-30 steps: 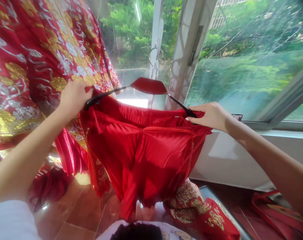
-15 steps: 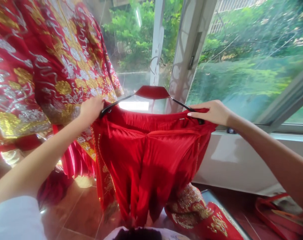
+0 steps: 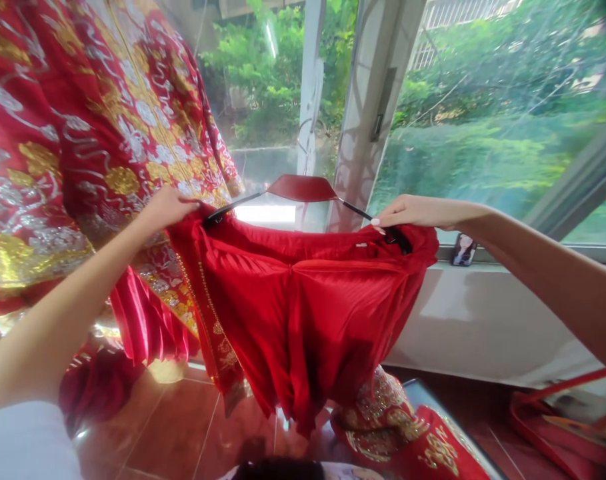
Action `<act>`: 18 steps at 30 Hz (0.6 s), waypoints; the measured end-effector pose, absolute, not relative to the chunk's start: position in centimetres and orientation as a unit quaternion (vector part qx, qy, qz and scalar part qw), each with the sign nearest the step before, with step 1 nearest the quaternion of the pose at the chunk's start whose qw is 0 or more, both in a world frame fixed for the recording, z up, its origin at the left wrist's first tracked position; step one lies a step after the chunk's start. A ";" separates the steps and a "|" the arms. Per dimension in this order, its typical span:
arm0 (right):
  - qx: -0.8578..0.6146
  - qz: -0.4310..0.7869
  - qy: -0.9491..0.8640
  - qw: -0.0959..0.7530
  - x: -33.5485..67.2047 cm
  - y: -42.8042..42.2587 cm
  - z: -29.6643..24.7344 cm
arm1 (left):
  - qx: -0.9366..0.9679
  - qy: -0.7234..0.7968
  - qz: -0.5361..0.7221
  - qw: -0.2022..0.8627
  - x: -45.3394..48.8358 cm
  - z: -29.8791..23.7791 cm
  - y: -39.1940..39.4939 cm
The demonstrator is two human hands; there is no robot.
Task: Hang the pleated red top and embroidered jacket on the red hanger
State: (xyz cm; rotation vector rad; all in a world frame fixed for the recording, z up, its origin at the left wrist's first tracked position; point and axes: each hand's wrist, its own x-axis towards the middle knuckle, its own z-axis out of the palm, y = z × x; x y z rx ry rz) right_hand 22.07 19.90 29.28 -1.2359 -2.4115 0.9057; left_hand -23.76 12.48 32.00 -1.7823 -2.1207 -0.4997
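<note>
A wide window point(image 3: 483, 120) fills the upper right, with green trees beyond the glass, and a white wall point(image 3: 483, 327) runs below its sill. A large red robe point(image 3: 107, 133), heavily embroidered in gold and silver, hangs upright at the left, and a brown tile floor point(image 3: 173, 420) spreads beneath it. Low at the right, an embroidered red cloth point(image 3: 383, 427) lies on a dark-edged surface, and red straps point(image 3: 547, 427) sit on the floor beyond it.

A red satin garment point(image 3: 303, 313) hangs in the middle, in front of the window and just beside the robe, with its gold-beaded edge toward the robe. It drapes from a hanger point(image 3: 303, 189), which has a padded red centre and thin black arms. The person's arms reach forward from either side, and a white sleeve point(image 3: 25, 443) shows at the lower left.

The left hand point(image 3: 167, 208) is closed on the garment's upper corner, at the end of the hanger's left arm. The right hand point(image 3: 413, 212) pinches the opposite corner, with its fingers point(image 3: 400, 210) resting over the hanger's right arm. A phone point(image 3: 464, 250) stands on the sill beyond the right hand.
</note>
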 end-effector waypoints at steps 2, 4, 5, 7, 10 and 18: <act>-0.430 0.317 -0.834 0.137 22.0 19.7 29.5 | -0.609 -0.745 -0.204 0.179 -24.0 33.8 12.1; -0.434 0.322 -0.830 0.138 21.9 19.4 29.6 | -0.603 -0.727 -0.246 0.215 -23.2 35.8 11.6; -0.437 0.326 -0.827 0.138 21.9 19.3 29.7 | -0.602 -0.713 -0.266 0.241 -22.5 36.6 11.3; -0.445 0.334 -0.819 0.142 22.0 19.3 29.5 | -0.599 -0.683 -0.292 0.298 -20.3 37.6 10.7; -0.451 0.337 -0.810 0.163 22.0 19.5 28.9 | -0.603 -0.668 -0.285 0.330 -15.9 37.0 9.6; -0.466 0.350 -0.777 0.238 22.7 20.3 27.9 | -0.739 -0.642 0.055 0.196 -5.7 28.0 7.2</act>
